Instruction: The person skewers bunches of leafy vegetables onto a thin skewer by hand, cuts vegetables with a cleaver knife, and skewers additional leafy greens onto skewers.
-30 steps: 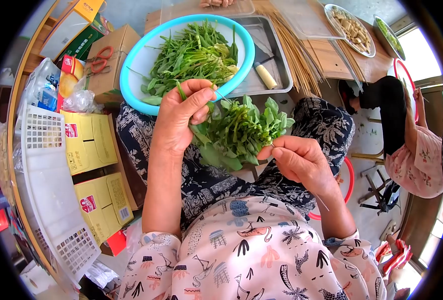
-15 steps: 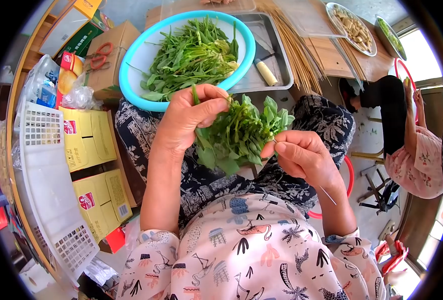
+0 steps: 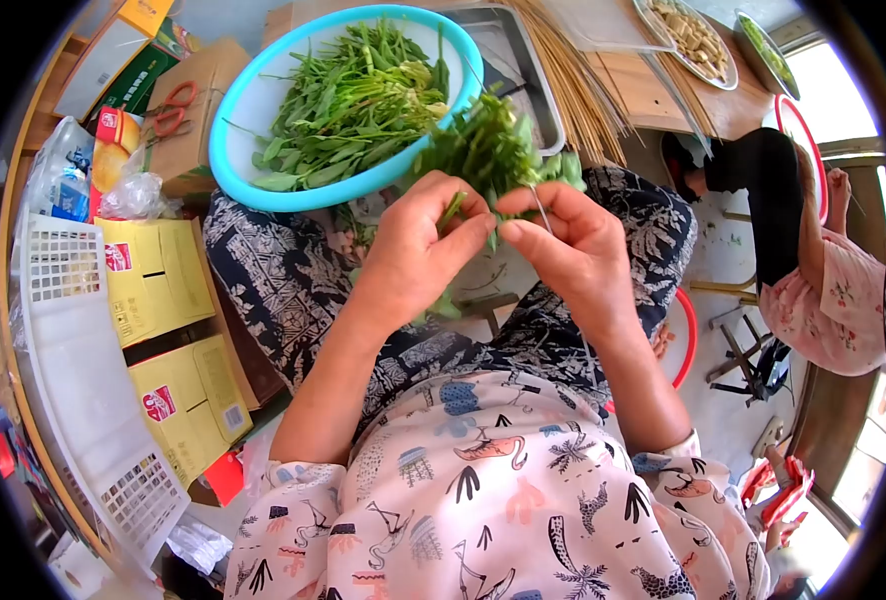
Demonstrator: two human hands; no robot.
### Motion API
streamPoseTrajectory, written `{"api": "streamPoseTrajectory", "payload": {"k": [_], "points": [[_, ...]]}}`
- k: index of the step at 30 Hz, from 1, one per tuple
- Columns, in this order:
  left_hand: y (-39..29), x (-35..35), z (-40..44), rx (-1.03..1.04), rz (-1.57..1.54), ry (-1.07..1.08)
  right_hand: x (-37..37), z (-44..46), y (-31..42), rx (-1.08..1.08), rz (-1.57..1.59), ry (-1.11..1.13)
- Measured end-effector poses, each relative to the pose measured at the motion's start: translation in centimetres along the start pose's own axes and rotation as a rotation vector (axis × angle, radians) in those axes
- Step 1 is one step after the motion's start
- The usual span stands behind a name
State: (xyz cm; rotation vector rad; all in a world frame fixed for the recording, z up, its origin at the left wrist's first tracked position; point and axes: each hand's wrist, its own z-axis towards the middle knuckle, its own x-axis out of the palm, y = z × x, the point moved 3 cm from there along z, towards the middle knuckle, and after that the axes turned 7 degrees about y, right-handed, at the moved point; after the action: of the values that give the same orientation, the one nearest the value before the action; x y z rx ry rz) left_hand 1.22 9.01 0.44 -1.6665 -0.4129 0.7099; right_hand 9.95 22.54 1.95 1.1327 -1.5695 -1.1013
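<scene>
Left hand [image 3: 428,243] pinches a stem [image 3: 452,210], right hand [image 3: 575,252] a skewer [image 3: 542,210], 2 grips nearly closed, seemingly for control, near the basin [image 3: 220,150]

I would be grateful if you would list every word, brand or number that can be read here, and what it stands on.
None reads clearly.
Upper yellow carton: red logo and small print, too small.
Lower yellow carton: red logo, print and barcode, too small.
Green box: pale characters, too blurred.
Red-and-yellow packet: label marking, too small.
</scene>
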Motion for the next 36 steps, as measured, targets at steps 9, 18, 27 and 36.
{"api": "streamPoseTrajectory", "payload": {"k": [9,18,27,36], "points": [[-1.3,1.7,0.2,0.128,0.177,-0.003,0.2,0.7,-0.5,-0.127,-0.085,-0.052],[0.5,0.8,-0.4,0.076,-0.239,0.131,-0.1,1.1,-0.5,-0.057,0.086,-0.054],[0.0,-1.8,-1.1,0.111,-0.117,-0.232,-0.7,1.0,-0.8,-0.039,0.044,-0.109],[0.8,0.0,0.1,-0.028,-0.599,-0.015,-0.1,0.8,-0.6,-0.039,0.023,-0.084]]}}
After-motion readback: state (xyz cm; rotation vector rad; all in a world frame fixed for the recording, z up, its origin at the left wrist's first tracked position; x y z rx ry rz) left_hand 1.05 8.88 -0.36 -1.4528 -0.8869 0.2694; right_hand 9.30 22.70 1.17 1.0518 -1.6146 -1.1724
